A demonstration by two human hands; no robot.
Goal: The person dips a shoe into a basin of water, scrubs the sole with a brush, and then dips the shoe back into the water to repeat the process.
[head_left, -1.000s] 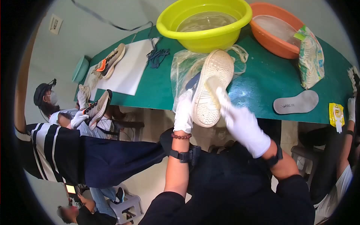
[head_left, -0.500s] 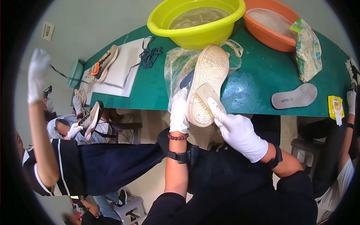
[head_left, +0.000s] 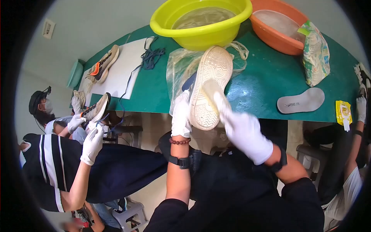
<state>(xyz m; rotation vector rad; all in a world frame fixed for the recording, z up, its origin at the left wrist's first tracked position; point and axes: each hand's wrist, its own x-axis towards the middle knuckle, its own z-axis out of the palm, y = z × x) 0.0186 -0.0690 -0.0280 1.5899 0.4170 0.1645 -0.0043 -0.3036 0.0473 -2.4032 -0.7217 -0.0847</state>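
Shoe (head_left: 214, 65) sole-up, tipped on its side, toe towards the basins, right at the table edge and gripped between both gloved hands. Left hand (head_left: 181, 116) is wrapped round the upper from below, fingers closed tight on it. Right hand (head_left: 243, 129) is clenched on a pale brush (head_left: 210, 89), blurred, bristles pressed to the middle of the sole. By my read, this is the scrubbing step, with the tread getting worked over. The next stroke calls for a firm brace from the left hand so the shoe doesn't twist, and steady pressure along the grooves.

Under the shoe, beyond the left hand, lies a clear plastic bag (head_left: 177, 65). Farther out sits a yellow basin (head_left: 201, 34) of water, with an orange basin (head_left: 278, 40) beside it. Out past the right hand lie a grey insole (head_left: 301, 101), its printing too small to read, a patterned pouch (head_left: 315, 54) and a yellow packet (head_left: 343, 112), both with illegible labels.
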